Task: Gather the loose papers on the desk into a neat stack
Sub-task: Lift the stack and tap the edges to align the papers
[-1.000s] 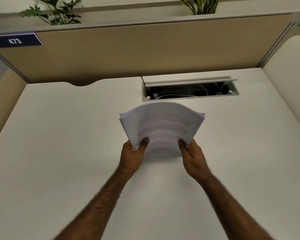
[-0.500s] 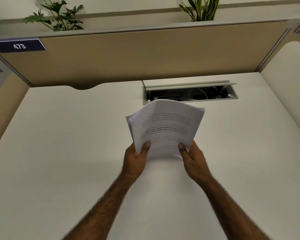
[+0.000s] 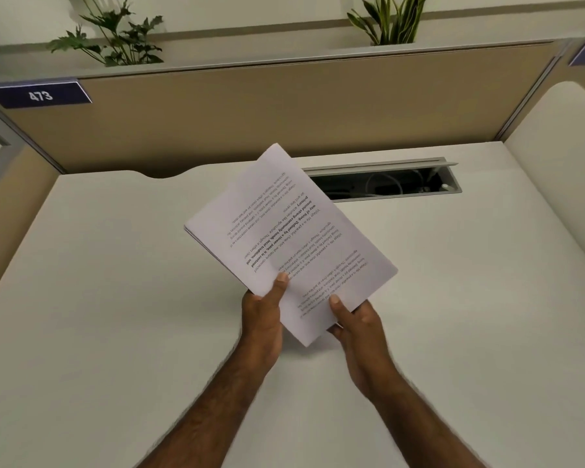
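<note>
A stack of white printed papers (image 3: 284,231) is held in the air above the white desk (image 3: 115,298), turned so one corner points away from me toward the back panel. My left hand (image 3: 262,315) grips its lower left edge, thumb on the top sheet. My right hand (image 3: 355,327) grips the lower right edge, thumb on top and fingers underneath. The sheets' edges lie nearly flush, with slight offsets showing along the left side. The text reads upside down from here.
An open cable tray (image 3: 385,184) is set into the desk behind the papers. A tan divider panel (image 3: 284,109) with a "473" label (image 3: 39,95) closes off the back. Plants (image 3: 112,38) stand on top of it. A pale side partition (image 3: 561,163) is at right.
The stack, bowed and held square to me before, is now flat, rotated to a diagonal and lifted closer to the camera. Both hands kept their hold.
</note>
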Motion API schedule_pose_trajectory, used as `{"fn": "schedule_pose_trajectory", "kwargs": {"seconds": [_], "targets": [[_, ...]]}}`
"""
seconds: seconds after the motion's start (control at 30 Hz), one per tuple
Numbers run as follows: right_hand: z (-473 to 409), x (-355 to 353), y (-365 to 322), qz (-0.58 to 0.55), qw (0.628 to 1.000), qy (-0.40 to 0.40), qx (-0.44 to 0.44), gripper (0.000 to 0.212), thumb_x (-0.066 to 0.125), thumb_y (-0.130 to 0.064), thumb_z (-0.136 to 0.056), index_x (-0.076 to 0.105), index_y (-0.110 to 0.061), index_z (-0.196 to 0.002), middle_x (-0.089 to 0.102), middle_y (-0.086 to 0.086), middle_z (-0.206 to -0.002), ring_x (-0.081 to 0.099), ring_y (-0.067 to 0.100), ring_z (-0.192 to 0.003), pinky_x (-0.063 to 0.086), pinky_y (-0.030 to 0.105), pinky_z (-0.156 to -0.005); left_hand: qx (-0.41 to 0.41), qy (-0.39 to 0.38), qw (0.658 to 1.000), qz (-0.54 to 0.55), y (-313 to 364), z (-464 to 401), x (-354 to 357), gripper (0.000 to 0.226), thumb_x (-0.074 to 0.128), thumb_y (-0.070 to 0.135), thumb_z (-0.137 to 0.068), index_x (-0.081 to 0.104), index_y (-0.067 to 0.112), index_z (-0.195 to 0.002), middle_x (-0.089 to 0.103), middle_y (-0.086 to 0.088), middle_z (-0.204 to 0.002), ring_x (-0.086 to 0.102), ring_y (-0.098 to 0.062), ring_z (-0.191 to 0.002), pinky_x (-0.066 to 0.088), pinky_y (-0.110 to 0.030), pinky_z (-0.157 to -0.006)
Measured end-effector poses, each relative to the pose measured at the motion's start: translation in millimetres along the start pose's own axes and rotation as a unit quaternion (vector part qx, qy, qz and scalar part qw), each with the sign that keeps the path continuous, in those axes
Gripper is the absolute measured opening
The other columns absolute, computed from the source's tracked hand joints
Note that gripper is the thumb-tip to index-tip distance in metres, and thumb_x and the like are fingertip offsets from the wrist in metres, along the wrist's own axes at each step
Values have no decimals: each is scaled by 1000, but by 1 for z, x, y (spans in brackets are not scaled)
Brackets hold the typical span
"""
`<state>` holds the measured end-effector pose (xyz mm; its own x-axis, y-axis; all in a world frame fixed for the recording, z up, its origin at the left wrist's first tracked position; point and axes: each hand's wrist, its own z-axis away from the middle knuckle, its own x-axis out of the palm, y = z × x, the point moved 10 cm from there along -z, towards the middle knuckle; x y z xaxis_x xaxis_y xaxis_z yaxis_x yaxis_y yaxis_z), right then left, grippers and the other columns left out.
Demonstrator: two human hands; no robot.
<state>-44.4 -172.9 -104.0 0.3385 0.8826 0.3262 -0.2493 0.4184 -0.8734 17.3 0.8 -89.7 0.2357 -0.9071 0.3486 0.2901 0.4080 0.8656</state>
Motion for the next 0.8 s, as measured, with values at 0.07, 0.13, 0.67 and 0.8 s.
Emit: {"fn": "schedule_pose_trajectory", "kwargs": {"seconds": [0.07,0.13,0.67,0.8], "targets": [[2,2,1,1,1000,28,-6,34,61,-18,-106,61,-39,-133,78,-6,-126,72,22,-121,62,47,-101,-4,-11,1000,15,-2,4,5,42,66,11,-97,60,27,-136,71,-3,-131,69,-27,-118,55,-51,-100],[0,0,-1,23,998,50,-14,31,61,-19,-107,62,-39,-130,79,-8,-121,73,23,-119,61,50,-103,-9,-31,999,33,-2,5,7,46,64,10,-98,57,30,-138,69,-3,-134,68,-28,-118,58,-50,-95],[-32,-64,-66,196,979,15,-52,27,58,-18,-108,68,-26,-131,82,-7,-119,79,17,-107,65,37,-88,28,-111,988,-101,83,-60,-54,32,55,15,-99,67,14,-128,75,-9,-120,71,-25,-106,56,-42,-94],[-30,-58,-76,249,965,3,-81,22,57,-21,-109,71,-36,-117,81,-14,-110,76,9,-104,62,21,-82,32,-146,966,-213,75,-62,-39,35,65,11,-97,63,10,-132,74,-12,-123,72,-31,-110,61,-40,-91]]}}
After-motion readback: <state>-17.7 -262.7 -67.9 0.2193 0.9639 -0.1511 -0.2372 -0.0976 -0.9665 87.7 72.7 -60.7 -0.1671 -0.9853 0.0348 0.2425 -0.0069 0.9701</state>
